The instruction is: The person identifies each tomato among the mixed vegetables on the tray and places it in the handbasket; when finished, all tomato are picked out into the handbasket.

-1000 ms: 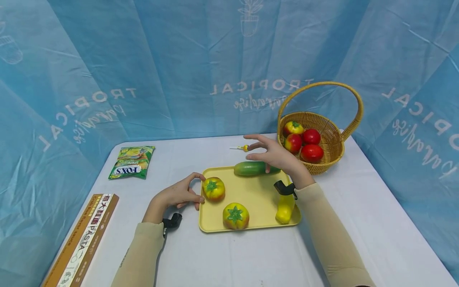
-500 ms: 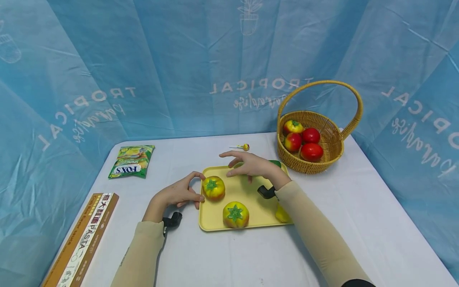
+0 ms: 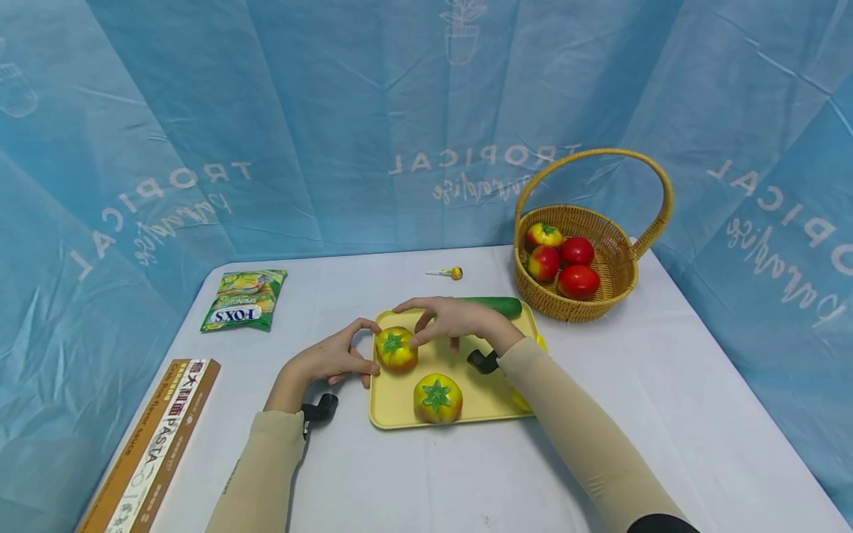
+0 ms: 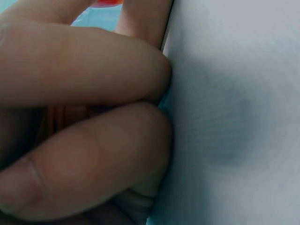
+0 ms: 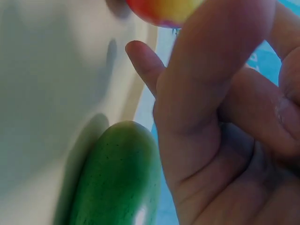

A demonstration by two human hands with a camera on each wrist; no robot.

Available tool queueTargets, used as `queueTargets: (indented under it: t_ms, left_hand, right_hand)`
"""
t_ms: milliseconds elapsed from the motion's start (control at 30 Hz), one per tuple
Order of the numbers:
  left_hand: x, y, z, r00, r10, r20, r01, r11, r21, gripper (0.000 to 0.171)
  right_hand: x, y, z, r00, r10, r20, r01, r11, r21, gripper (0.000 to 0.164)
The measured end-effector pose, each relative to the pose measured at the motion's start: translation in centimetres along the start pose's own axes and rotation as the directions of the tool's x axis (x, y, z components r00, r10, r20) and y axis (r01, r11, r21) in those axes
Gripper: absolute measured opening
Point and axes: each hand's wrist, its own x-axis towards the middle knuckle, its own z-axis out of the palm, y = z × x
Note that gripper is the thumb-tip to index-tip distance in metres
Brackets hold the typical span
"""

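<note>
My left hand [image 3: 336, 355] holds the left rim of a yellow tray [image 3: 393, 414], thumb and index finger on the edge. Its other fingers lie curled against the white cloth in the left wrist view. Over the tray, my right hand [image 3: 456, 320] reaches left with fingers loosely bent. Its thumb tip is at the left yellow-red fruit with a green leafy top [image 3: 396, 349]; contact is unclear. A similar fruit [image 3: 437, 398] sits near the front rim. A green cucumber [image 3: 496, 306] lies at the back, partly behind the hand. My right forearm mostly hides a yellow object [image 3: 520, 401].
A wicker basket [image 3: 623, 285] with a tall handle and several red and yellow fruits stands at the back right. A lollipop [image 3: 455, 273] lies behind the tray. On the left are a green FOX'S packet [image 3: 246, 300] and a long pasta box [image 3: 149, 444].
My right hand has moved left and slightly down, from above the cucumber to the left fruit. The cucumber shows more now. My left hand stays at the tray's rim.
</note>
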Motion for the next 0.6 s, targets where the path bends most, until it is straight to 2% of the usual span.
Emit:
queueTargets:
  t_ms: [233,600]
  left_hand:
    - [0.12,-0.10,0.02,1.000,0.007,0.008,-0.007,1.000,-0.002,0.076]
    - [0.15,-0.14,0.03,1.000,0.006,0.013,-0.006,1.000,-0.003,0.077]
  right_hand:
    - [0.19,0.13,0.22,0.999,0.016,0.041,-0.013,0.997,-0.070,0.077]
    - [0.57,-0.16,0.53,0.997,0.031,0.077,-0.024,0.995,-0.093,0.076]
